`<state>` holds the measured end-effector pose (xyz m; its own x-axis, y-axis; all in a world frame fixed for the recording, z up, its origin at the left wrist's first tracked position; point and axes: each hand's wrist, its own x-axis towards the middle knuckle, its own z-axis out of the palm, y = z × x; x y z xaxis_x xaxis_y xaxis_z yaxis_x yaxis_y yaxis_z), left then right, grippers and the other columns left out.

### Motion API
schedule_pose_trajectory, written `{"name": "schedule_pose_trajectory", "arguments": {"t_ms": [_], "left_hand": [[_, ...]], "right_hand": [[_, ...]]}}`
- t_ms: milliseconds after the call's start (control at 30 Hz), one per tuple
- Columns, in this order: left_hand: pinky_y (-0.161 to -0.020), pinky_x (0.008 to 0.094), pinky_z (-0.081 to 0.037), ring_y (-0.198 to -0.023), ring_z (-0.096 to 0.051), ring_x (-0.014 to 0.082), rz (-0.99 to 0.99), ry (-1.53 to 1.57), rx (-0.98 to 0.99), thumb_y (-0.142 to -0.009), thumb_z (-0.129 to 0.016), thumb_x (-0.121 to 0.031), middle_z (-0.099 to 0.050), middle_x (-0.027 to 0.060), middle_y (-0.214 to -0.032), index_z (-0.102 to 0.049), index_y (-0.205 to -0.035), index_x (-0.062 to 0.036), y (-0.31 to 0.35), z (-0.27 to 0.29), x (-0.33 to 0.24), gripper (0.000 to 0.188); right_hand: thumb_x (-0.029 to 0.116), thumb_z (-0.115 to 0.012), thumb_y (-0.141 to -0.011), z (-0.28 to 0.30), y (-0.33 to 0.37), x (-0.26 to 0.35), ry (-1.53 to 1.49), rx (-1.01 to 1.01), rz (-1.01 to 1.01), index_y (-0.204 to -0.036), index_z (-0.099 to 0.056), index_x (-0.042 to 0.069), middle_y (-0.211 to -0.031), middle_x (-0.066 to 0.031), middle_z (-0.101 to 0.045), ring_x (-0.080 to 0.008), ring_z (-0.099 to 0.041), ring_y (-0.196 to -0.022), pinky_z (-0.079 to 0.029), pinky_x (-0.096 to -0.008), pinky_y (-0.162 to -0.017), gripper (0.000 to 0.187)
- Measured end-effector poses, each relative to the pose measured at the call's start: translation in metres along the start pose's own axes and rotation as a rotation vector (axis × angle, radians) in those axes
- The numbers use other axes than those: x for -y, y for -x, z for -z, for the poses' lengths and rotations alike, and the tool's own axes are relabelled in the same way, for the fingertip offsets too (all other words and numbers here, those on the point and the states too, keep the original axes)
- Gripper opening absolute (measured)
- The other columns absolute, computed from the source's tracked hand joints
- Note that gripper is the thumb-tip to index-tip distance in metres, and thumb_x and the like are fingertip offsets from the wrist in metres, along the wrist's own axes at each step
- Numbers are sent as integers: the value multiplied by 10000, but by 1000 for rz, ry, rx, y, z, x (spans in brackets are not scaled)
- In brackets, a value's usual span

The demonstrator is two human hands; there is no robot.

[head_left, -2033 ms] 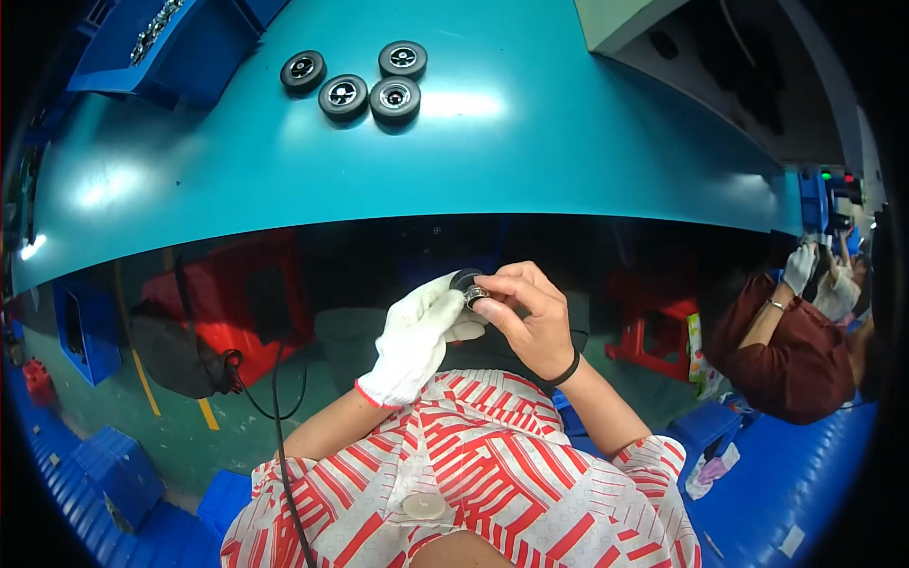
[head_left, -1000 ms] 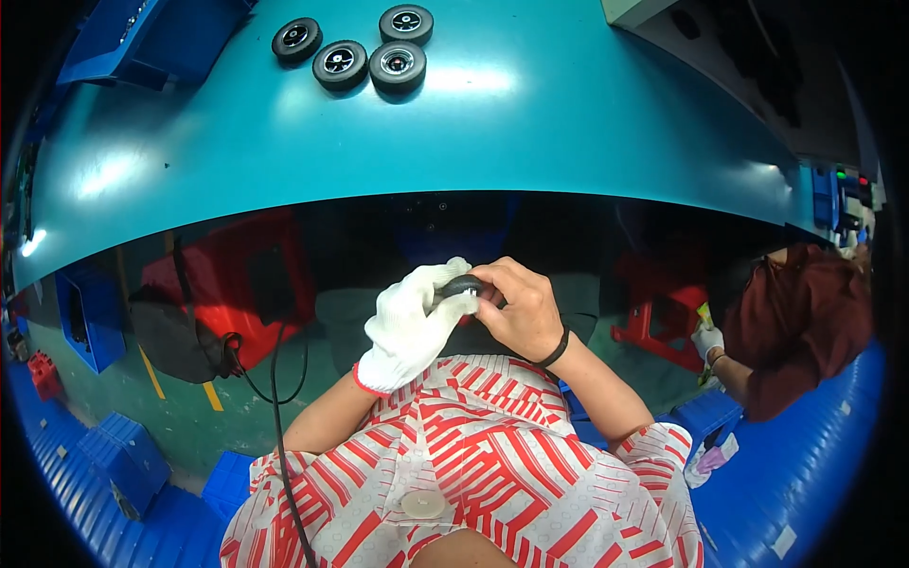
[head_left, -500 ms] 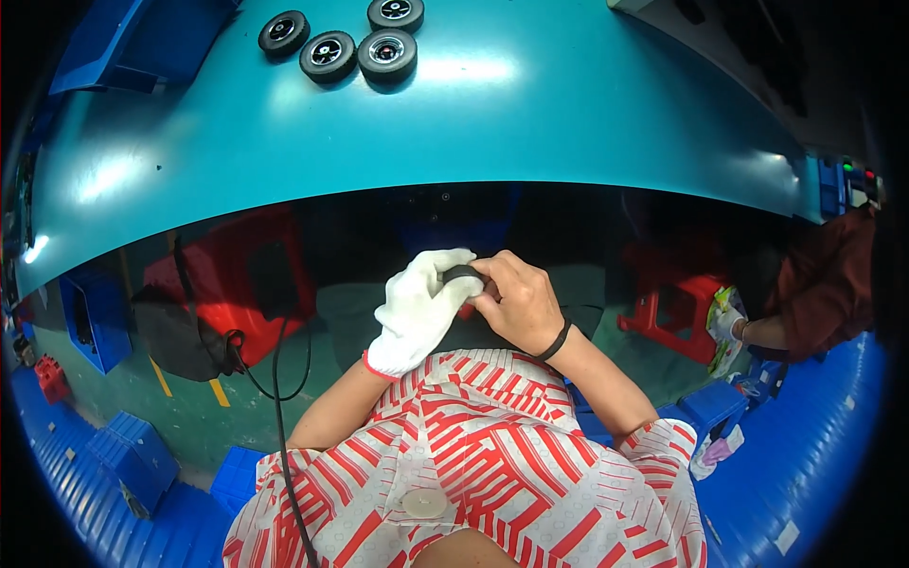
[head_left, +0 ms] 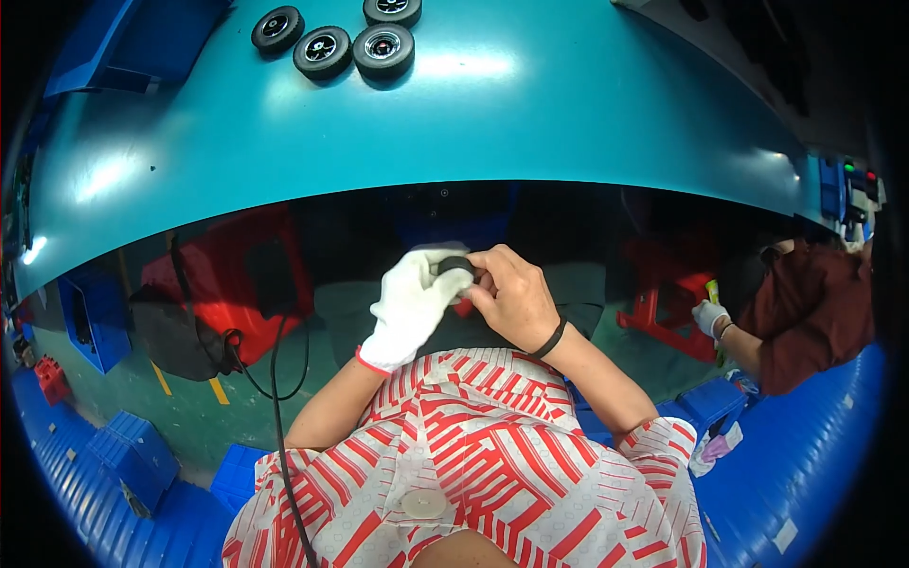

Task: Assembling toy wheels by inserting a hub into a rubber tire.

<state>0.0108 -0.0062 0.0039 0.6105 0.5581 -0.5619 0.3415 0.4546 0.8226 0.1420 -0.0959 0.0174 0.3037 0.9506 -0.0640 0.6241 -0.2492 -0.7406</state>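
In front of my body, below the table edge, both hands meet on a small black tyre-like part [head_left: 456, 264]. My left hand [head_left: 413, 301], in a white glove with a red cuff, wraps around it with thumb and fingers. My bare right hand [head_left: 514, 296], a black band at its wrist, pinches the same part from the right side. The fingers cover most of it, so its full shape is hidden. A bit of red shows just beneath the fingertips.
Several black wheels, one of them a wheel with a red centre [head_left: 383, 50], lie on the teal table [head_left: 407, 133]. A blue bin [head_left: 142, 43] stands at the far left. Red stools [head_left: 663, 298] flank me. A co-worker's gloved hand [head_left: 710, 319] is at right. A black cable [head_left: 277, 417] hangs near my left arm.
Both hands have shifted slightly left with the black part, its visible face turning a little between the fingers. The co-worker's gloved hand at right has moved left and a little up.
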Motion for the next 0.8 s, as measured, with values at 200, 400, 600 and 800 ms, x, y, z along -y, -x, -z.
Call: {"name": "schedule_pose_trajectory", "arguments": {"t_ms": [200, 400, 600, 800], "left_hand": [[-667, 252, -542, -800, -638, 141, 101, 302, 153, -860, -623, -108, -636, 132, -965, -548, -1136, 85, -1, 11, -4, 345], [-706, 248, -549, -825, -643, 163, 126, 167, 231, -858, -622, -99, -614, 151, -1018, -448, -1232, 103, 0, 16, -7, 459], [-750, 263, -554, -877, -632, 176, 92, 489, 172, -866, -618, -94, -605, 151, -1041, -483, -1205, 87, 5, 6, -1, 406], [-736, 258, -552, -873, -633, 171, 29, 316, 87, -877, -607, -98, -610, 142, -1035, -505, -1200, 65, 6, 3, 4, 376]], "right_hand": [[-17, -700, -752, 5, -2, -9, -611, 109, -373, -1095, -559, -44, -868, -60, -625, -57, -567, -660, -489, -201, -614, 372], [111, -748, -715, 14, -1, -9, -134, 162, 103, -1116, -569, 38, -836, -90, -553, -201, -575, -690, -503, -295, -624, 446], [108, -765, -673, 3, -4, -5, -147, 15, 102, -1086, -573, 20, -831, -106, -558, -241, -578, -697, -495, -309, -599, 464], [112, -766, -652, -6, 1, -8, -22, -62, 225, -1079, -569, 13, -827, -105, -564, -250, -583, -703, -493, -319, -599, 481]]}}
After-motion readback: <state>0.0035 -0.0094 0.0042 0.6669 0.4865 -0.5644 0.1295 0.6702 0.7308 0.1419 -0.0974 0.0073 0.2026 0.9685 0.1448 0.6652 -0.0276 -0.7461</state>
